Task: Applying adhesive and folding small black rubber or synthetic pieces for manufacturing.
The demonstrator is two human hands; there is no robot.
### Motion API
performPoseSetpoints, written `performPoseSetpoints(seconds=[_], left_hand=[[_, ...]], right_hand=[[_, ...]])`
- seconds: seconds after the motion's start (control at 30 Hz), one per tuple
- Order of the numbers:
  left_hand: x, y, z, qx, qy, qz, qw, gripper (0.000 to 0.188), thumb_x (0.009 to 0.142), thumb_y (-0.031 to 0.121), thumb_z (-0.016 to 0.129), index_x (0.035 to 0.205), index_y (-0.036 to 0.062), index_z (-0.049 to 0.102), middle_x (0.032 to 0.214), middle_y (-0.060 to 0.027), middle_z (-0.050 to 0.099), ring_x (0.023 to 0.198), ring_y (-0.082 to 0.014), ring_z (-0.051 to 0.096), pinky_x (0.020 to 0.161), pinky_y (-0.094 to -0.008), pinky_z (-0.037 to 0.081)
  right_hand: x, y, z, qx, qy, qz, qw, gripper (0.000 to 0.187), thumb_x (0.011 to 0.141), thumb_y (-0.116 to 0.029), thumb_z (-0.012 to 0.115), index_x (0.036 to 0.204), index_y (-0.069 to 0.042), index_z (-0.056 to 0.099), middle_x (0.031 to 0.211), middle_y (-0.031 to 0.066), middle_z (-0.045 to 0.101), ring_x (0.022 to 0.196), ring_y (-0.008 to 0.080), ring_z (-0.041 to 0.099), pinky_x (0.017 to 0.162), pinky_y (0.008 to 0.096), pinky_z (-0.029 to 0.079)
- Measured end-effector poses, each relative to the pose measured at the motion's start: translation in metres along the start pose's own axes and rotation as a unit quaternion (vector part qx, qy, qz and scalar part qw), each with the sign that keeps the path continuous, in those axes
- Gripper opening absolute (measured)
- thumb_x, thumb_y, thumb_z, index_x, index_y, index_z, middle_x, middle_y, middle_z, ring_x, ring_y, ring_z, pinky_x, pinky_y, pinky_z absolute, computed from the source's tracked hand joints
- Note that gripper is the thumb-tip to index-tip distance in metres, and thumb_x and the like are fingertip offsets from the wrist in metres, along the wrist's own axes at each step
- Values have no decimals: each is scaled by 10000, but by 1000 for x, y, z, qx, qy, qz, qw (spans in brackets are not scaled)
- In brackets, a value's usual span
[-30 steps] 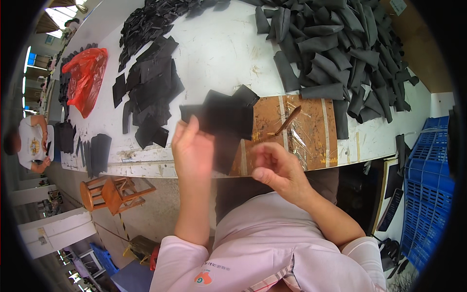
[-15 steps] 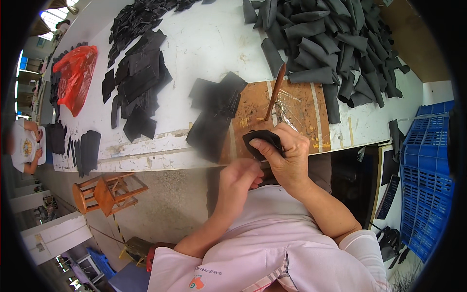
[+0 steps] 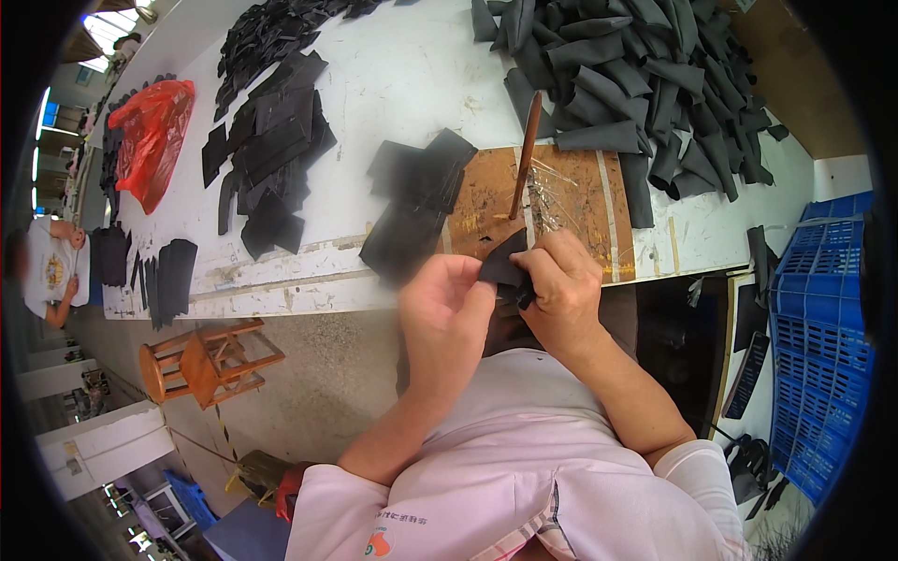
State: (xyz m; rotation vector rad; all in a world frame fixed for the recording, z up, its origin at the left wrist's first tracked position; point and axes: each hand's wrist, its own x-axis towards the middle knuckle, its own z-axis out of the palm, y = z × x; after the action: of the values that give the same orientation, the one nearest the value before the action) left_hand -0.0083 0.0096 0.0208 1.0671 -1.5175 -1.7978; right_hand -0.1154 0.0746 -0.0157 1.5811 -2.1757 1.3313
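A small folded piece of black fabric (image 3: 506, 263) is held between my two hands just over the table's front edge. My left hand (image 3: 447, 313) pinches its left side between thumb and fingers. Curled fingers of my right hand (image 3: 567, 288) grip the right side, hiding part of it. Just beyond them a brown pointed rod (image 3: 526, 154) stands up from a worn brown board (image 3: 585, 206). Flat black fabric pieces (image 3: 402, 241) lie at the board's left side, partly blurred.
Rolled dark fabric tubes (image 3: 645, 93) are heaped at the back right. More black pieces (image 3: 271, 140) and a red plastic bag (image 3: 152, 140) lie on the left. A blue crate (image 3: 818, 346) stands right; a wooden stool (image 3: 201, 365) and another person (image 3: 58, 271) are left.
My left hand has moved up and taken hold of the fabric piece, which only my right hand held before. The piece has been turned and folded differently.
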Motion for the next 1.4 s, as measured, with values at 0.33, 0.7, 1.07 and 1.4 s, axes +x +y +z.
performPoseSetpoints(seconds=[0.33, 0.7, 1.07, 1.4], left_hand=[[3, -8, -7, 69, -7, 84, 994, 30, 789, -16, 559, 819, -15, 558, 680, -11, 556, 561, -24, 490, 493, -153, 414], [0, -23, -11, 212, 20, 204, 956, 76, 783, -48, 563, 856, -31, 576, 678, -32, 580, 576, -47, 538, 488, -173, 455], [-3, -26, -2, 254, 71, 257, 930, 86, 755, -53, 582, 837, -25, 586, 695, -46, 601, 552, -58, 551, 483, -166, 459], [12, -10, -18, -393, -189, -185, 881, 207, 709, -66, 556, 898, -7, 496, 704, -24, 546, 496, -15, 432, 390, -162, 309]], right_hand=[[4, -9, -35, 311, -172, 151, 922, 416, 618, -184, 741, 934, 6, 548, 822, 82, 512, 730, 214, 535, 579, 254, 447], [5, -16, -19, 221, -88, 95, 967, 191, 663, -36, 685, 819, 35, 602, 703, 97, 549, 569, 200, 560, 479, 284, 450], [0, -18, -10, 140, -78, 69, 985, 137, 660, 22, 633, 788, 11, 586, 697, 117, 525, 548, 244, 536, 485, 309, 441], [3, -1, -20, 473, -153, 386, 777, 22, 756, -27, 606, 751, -8, 598, 656, 5, 533, 530, 70, 457, 463, 197, 355]])
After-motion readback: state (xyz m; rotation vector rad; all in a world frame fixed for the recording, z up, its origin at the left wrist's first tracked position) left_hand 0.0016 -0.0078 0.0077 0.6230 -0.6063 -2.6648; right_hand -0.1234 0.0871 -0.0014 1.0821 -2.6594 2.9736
